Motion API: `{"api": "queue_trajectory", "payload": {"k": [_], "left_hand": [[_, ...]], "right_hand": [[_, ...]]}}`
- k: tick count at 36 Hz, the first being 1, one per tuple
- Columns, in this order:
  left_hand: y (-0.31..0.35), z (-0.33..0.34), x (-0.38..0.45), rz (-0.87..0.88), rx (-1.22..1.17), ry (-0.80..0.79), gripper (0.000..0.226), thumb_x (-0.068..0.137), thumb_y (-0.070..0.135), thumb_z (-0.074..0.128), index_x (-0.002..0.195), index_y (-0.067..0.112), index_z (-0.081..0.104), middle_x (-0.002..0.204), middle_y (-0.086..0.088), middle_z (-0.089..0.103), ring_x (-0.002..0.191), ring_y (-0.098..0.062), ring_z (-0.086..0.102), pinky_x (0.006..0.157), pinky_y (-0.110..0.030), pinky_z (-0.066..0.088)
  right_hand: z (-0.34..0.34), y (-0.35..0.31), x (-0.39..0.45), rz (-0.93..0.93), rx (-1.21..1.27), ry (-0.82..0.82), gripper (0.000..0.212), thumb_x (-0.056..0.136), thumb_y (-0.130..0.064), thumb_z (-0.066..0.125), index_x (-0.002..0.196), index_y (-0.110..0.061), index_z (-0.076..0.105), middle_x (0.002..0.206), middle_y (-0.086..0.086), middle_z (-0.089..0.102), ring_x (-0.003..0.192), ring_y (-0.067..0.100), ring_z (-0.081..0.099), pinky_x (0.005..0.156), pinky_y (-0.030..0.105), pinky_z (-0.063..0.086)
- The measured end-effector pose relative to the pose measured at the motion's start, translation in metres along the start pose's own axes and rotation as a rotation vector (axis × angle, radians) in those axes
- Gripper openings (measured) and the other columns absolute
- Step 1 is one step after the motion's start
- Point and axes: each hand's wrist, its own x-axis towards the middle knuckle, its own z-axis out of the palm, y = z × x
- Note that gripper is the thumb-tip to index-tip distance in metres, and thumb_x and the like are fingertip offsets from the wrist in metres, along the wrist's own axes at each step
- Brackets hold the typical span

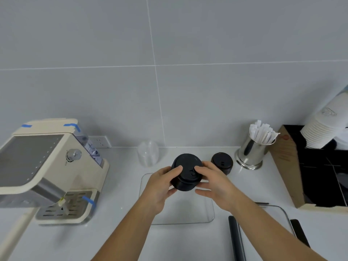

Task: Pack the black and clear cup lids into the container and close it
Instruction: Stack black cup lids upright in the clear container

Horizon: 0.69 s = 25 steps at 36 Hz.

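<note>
Both hands hold a stack of black cup lids [186, 171] above a clear rectangular container [210, 213] on the white counter. My left hand [162, 185] grips the stack's left side, with my right hand [214, 183] on its right side. A second, smaller stack of black lids [222, 162] stands on the counter just behind my right hand. A stack of clear lids [147, 153] stands near the wall, behind and left of the held stack. At the lower right lies the container's clear lid [282, 211] with black clips.
A cream coffee machine [47, 166] fills the left side. A steel cup of wrapped straws [252, 149] stands at the back right. A cardboard box with black dividers [286, 166] and a stack of white paper cups [323, 125] sit at the far right.
</note>
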Motion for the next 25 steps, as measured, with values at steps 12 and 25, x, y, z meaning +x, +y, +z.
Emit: {"api": "queue_trajectory", "payload": {"k": [12, 25], "left_hand": [[-0.032, -0.015, 0.007, -0.099, 0.063, 0.123, 0.032, 0.075, 0.029, 0.078, 0.102, 0.014, 0.072, 0.094, -0.002, 0.077, 0.099, -0.024, 0.069, 0.069, -0.035, 0.057], [-0.058, -0.020, 0.036, -0.045, 0.279, 0.245, 0.032, 0.063, 0.027, 0.080, 0.088, 0.011, 0.069, 0.095, -0.012, 0.072, 0.087, -0.026, 0.069, 0.077, -0.041, 0.058]], "right_hand": [[0.014, 0.049, 0.002, 0.161, 0.023, 0.005, 0.028, 0.090, -0.036, 0.059, 0.117, -0.033, 0.059, 0.122, 0.000, 0.062, 0.105, 0.030, 0.064, 0.089, 0.039, 0.053], [0.018, 0.079, 0.020, -0.088, -0.615, 0.203, 0.032, 0.090, -0.032, 0.058, 0.121, -0.027, 0.063, 0.123, -0.005, 0.062, 0.102, 0.010, 0.058, 0.086, 0.026, 0.046]]}}
